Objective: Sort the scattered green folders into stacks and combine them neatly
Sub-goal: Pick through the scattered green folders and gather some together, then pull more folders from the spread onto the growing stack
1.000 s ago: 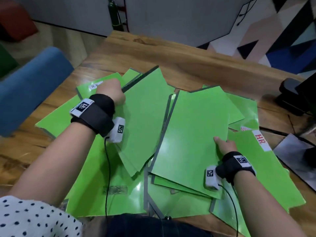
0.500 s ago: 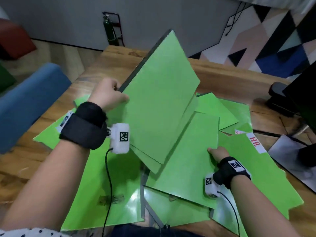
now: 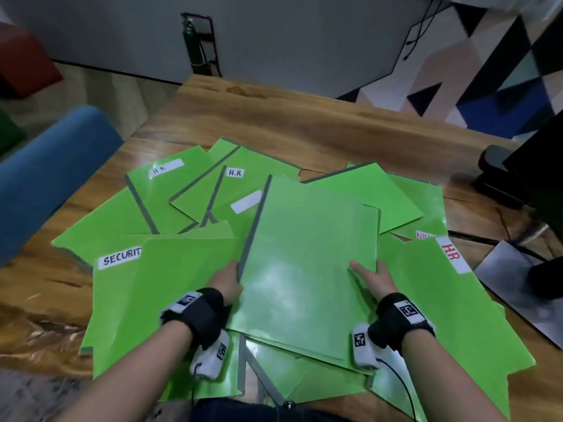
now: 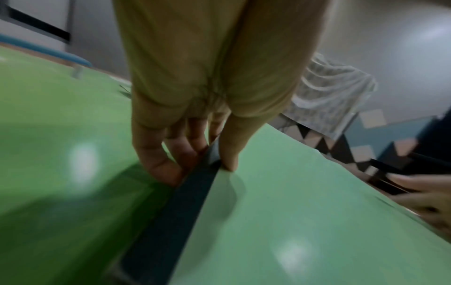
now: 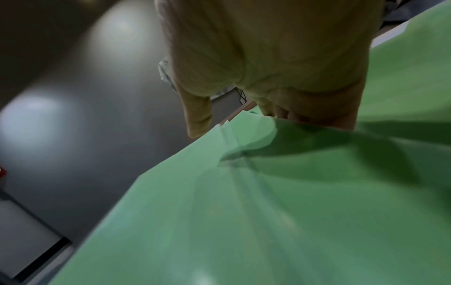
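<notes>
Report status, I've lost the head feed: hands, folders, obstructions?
Left hand pinches the top stack's grey spine. Right hand grips its opposite edge. Other labelled folders lie scattered beneath. Nothing blocking.

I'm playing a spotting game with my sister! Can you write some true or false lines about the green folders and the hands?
1. Both hands hold one green folder. True: the left hand grips the middle folder at its grey spine, and the right hand holds its other edge.
2. One label reads SECURIT. True: the white label sits on a folder to the left.
3. The folders form one neat stack. False: they lie scattered and overlapping on the wooden table.
4. Every label has black writing. False: the H.R. label on the right is red.
</notes>
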Demonstrator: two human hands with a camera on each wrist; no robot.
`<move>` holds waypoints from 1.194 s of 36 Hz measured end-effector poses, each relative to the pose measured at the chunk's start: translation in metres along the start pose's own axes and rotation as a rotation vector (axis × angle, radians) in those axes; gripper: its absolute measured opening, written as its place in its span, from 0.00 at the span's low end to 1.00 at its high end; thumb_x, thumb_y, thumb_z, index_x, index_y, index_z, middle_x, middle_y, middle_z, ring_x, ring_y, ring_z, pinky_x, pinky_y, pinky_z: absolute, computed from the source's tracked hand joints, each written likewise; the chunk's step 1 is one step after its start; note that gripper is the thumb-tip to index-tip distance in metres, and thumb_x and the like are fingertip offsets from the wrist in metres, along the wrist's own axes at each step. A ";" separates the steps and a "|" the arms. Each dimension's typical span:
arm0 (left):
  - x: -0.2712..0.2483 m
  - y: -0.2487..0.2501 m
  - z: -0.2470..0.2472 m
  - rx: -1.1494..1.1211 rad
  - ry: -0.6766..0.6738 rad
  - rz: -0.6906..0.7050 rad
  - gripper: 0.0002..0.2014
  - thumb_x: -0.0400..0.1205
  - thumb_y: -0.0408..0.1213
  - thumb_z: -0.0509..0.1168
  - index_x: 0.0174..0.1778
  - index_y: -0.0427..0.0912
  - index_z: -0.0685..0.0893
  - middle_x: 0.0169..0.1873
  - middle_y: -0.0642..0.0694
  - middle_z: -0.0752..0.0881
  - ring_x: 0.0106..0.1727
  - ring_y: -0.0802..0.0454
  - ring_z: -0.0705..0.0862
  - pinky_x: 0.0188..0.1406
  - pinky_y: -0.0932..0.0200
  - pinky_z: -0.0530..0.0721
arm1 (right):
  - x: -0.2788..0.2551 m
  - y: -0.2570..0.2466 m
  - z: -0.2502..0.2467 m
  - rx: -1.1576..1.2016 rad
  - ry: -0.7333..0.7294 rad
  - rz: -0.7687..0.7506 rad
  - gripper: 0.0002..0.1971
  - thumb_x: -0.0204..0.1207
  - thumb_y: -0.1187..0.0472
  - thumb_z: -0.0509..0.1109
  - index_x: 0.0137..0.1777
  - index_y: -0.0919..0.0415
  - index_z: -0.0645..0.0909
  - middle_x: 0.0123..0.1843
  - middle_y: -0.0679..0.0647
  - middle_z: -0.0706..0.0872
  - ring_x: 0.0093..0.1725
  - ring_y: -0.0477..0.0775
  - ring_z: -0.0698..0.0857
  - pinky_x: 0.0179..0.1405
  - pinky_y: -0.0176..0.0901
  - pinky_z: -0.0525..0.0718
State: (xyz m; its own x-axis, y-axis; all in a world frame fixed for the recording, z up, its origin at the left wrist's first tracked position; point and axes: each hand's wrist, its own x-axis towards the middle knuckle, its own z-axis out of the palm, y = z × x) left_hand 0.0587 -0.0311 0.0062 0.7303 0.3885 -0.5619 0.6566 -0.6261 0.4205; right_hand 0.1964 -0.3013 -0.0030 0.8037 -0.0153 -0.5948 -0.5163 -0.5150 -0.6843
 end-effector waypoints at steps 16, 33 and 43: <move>-0.022 0.026 0.013 -0.280 -0.257 0.054 0.21 0.77 0.52 0.69 0.62 0.45 0.80 0.54 0.43 0.85 0.48 0.49 0.82 0.53 0.53 0.85 | 0.010 -0.001 0.001 -0.043 0.206 0.168 0.48 0.66 0.51 0.81 0.78 0.73 0.59 0.75 0.70 0.72 0.72 0.72 0.74 0.70 0.63 0.75; -0.001 -0.006 0.009 -0.058 0.000 -0.218 0.44 0.76 0.74 0.33 0.84 0.50 0.45 0.83 0.39 0.36 0.81 0.30 0.34 0.76 0.25 0.41 | 0.010 -0.044 -0.011 0.108 0.322 -0.075 0.38 0.71 0.53 0.75 0.77 0.69 0.66 0.77 0.64 0.72 0.74 0.65 0.73 0.76 0.59 0.69; 0.085 -0.045 0.000 -0.575 -0.019 -0.250 0.64 0.51 0.90 0.46 0.83 0.59 0.54 0.84 0.48 0.52 0.85 0.42 0.49 0.80 0.33 0.48 | -0.010 -0.048 0.040 0.191 0.142 -0.028 0.40 0.72 0.57 0.76 0.79 0.69 0.62 0.79 0.65 0.68 0.77 0.65 0.69 0.78 0.58 0.65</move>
State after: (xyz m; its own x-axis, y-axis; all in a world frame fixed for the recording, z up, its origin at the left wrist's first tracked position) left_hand 0.0912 0.0305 -0.0607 0.5419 0.4605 -0.7030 0.8072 -0.0522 0.5880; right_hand 0.2017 -0.2426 0.0188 0.8449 -0.1308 -0.5186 -0.5291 -0.3456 -0.7749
